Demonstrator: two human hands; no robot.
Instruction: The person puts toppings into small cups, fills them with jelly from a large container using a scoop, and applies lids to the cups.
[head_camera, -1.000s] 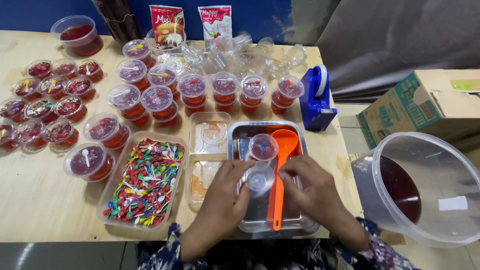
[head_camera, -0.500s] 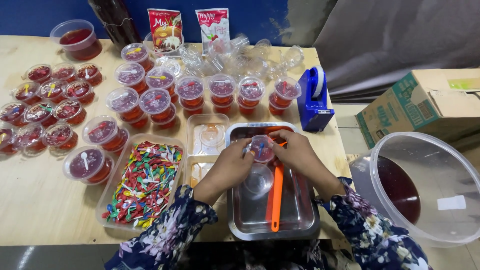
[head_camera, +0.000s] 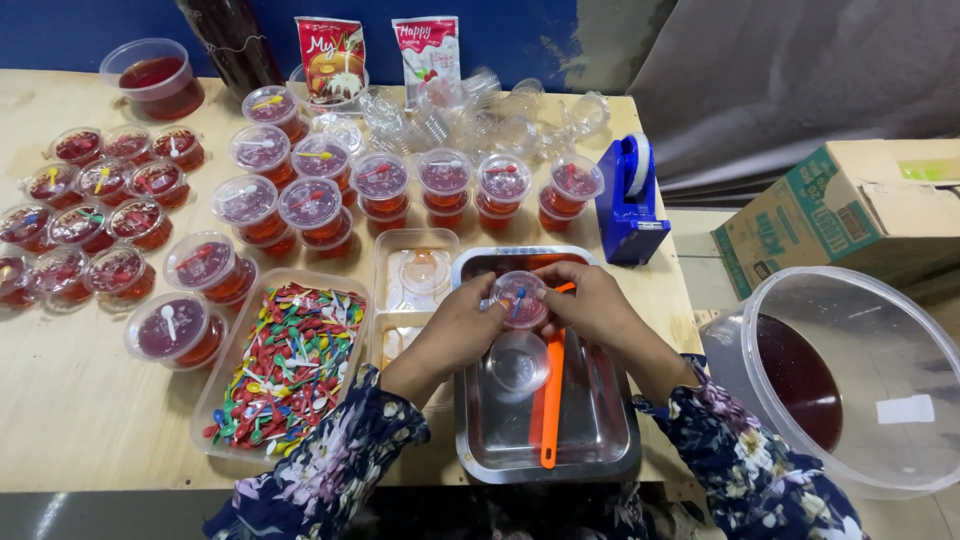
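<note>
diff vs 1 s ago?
Both hands moved up the steel tray: left hand and right hand now pinch the lidded red cup between them, off the empty clear cup they pressed before. Orange ladle, spoon tray and filled cups unchanged.

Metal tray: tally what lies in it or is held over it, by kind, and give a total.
Lidded cup, held: 1
Empty clear cup: 1
Orange spoon: 1
Total: 3
</note>
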